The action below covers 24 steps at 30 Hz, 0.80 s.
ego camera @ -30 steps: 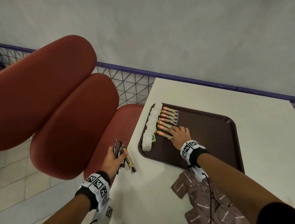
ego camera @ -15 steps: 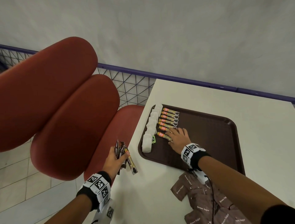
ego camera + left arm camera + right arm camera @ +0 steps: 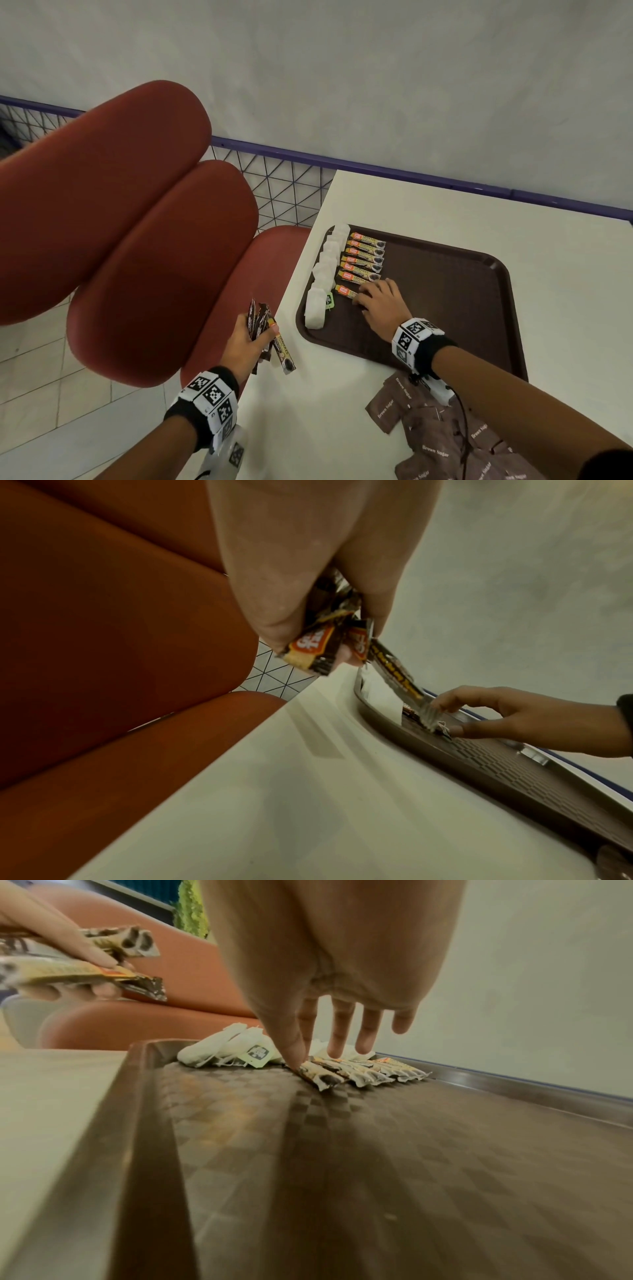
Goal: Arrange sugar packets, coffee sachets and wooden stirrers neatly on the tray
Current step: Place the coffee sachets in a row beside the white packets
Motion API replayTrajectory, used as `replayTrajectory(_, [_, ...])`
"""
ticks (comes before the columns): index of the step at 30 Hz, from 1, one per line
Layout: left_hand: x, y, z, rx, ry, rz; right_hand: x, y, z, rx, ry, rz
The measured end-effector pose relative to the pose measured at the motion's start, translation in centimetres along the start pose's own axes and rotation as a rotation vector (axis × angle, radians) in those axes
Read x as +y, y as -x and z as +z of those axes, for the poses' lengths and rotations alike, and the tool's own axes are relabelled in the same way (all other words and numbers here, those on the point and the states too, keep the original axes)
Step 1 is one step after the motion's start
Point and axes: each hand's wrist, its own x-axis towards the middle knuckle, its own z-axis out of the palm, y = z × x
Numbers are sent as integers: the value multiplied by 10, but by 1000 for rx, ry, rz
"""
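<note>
A dark brown tray (image 3: 455, 301) lies on the white table. Along its left side runs a column of white tea bags (image 3: 323, 274), and beside them a row of several coffee sachets (image 3: 364, 255). My right hand (image 3: 376, 301) lies flat on the tray, its straight fingers (image 3: 337, 1031) pressing the nearest sachet (image 3: 320, 1073) of the row. My left hand (image 3: 250, 339) hovers off the table's left edge and grips a bunch of coffee sachets (image 3: 265, 329), also seen close up as sachets (image 3: 329, 642) in the left wrist view. No wooden stirrers are in view.
A heap of brown sugar packets (image 3: 445, 442) lies on the table in front of the tray, under my right forearm. A red cushioned bench (image 3: 137, 240) stands left of the table. A purple wire fence (image 3: 291, 185) and a wall lie behind.
My right hand has shifted slightly on the nearest sachet in the row. The left hand has stayed in place with its bunch of sachets.
</note>
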Motion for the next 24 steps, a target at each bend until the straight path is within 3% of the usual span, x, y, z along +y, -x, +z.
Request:
replayTrajectory(15, [-3,-9,5,-16,-4,12,3,-8,-1,-67,61,21])
replayTrajectory(24, [-2,-18,14,-44,9,28,-21,11,-11,84,-230,-98])
